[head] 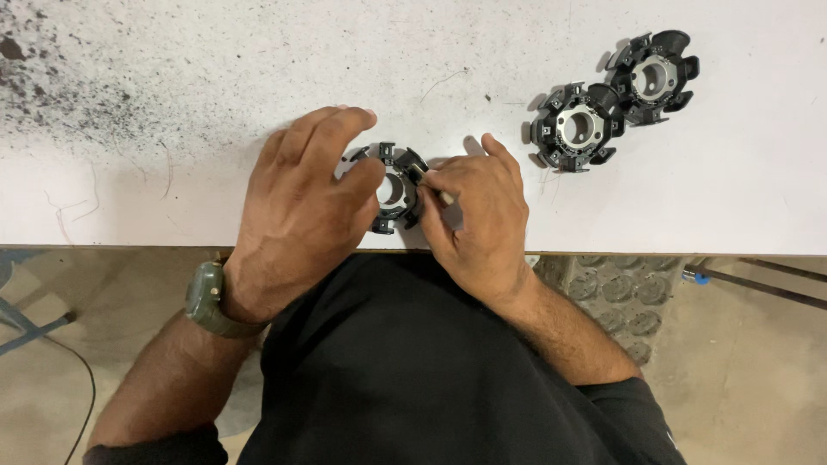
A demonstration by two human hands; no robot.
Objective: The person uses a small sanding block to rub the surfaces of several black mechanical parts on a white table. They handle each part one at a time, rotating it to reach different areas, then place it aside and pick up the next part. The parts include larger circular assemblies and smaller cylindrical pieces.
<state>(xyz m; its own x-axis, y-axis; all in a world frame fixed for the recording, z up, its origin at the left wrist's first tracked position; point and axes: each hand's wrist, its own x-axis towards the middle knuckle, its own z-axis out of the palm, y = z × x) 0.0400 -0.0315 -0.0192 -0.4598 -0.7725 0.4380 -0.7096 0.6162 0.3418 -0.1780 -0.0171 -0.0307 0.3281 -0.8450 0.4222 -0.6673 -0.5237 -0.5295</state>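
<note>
A black ring-shaped plastic part (394, 189) with a silver centre lies near the front edge of the white table (215, 103). My left hand (301, 202) rests over its left side and holds it down with the fingers. My right hand (478, 215) grips a thin metal tool (446, 197) whose tip touches the ring's right rim. Most of the tool is hidden inside the fist. A green watch (207, 297) sits on my left wrist.
Two more black ring parts lie at the back right, one (577, 127) nearer and one (652, 77) behind it, touching each other. Dark specks stain the table's back left. Below the table edge are my black shirt and a tiled floor.
</note>
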